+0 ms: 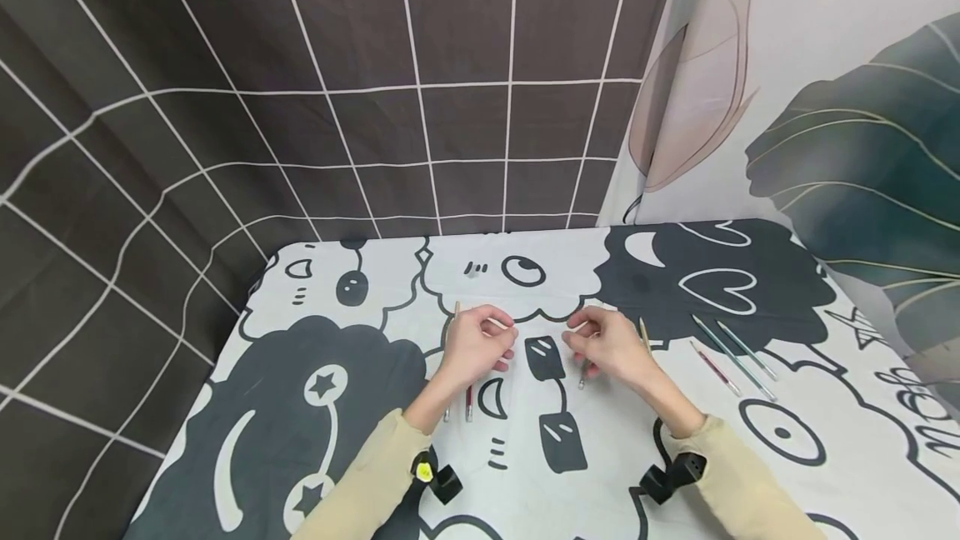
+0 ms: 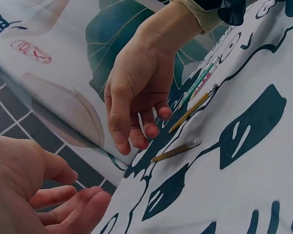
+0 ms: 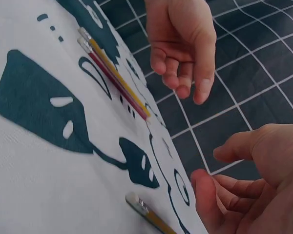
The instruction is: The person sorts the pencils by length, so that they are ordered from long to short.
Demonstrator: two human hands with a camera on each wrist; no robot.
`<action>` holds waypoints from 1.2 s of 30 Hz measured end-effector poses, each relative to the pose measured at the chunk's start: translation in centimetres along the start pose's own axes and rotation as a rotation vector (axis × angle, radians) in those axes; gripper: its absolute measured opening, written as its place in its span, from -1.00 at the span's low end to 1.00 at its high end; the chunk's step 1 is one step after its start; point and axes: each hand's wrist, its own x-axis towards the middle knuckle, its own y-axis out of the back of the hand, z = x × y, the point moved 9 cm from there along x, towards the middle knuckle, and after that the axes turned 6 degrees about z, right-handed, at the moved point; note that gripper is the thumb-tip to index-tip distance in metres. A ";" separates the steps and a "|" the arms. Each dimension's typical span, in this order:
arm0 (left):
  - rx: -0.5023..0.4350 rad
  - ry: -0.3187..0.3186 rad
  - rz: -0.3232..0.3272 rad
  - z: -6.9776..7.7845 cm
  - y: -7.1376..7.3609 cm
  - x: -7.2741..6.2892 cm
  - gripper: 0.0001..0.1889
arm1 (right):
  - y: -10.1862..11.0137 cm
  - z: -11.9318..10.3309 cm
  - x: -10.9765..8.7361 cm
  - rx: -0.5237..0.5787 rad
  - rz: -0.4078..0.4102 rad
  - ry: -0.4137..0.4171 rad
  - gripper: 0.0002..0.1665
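My left hand point(image 1: 480, 344) hovers above the cloth with fingers loosely bent and nothing between them. Below it, a yellow pencil point(image 3: 118, 74) and a dark red pencil point(image 3: 112, 79) lie side by side, partly hidden by the hand in the head view. Facing it across a small gap, my right hand point(image 1: 607, 344) is also empty, its thumb and fingertips apart. Beneath the right hand are two yellow pencils, one pencil point(image 2: 176, 150) nearer the middle and another pencil point(image 2: 193, 108) farther right. All of these pencils have eraser ends.
Right of my right hand, a red pencil point(image 1: 716, 368) lies beside two green pencils point(image 1: 735, 358) on the cloth. The black-and-white patterned cloth point(image 1: 615, 457) covers the table. A dark grid curtain point(image 1: 465, 123) hangs behind, with a leaf-print curtain point(image 1: 847, 148) at the right.
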 end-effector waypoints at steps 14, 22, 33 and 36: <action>-0.033 -0.033 0.014 0.5 -2.6 0.0 -0.83 | 5.3 2.3 -1.6 -0.073 0.107 -0.015 -0.76; -0.046 0.019 0.008 0.2 -3.6 0.1 -0.84 | 7.7 3.6 -2.3 -0.078 0.144 -0.019 -0.73; -0.051 0.060 -0.028 -0.5 -5.4 0.5 -0.82 | 10.1 5.0 -2.9 -0.120 0.172 -0.027 -0.71; -0.065 0.061 -0.038 -0.6 -5.8 0.5 -0.82 | 10.5 5.3 -3.1 -0.127 0.174 -0.033 -0.71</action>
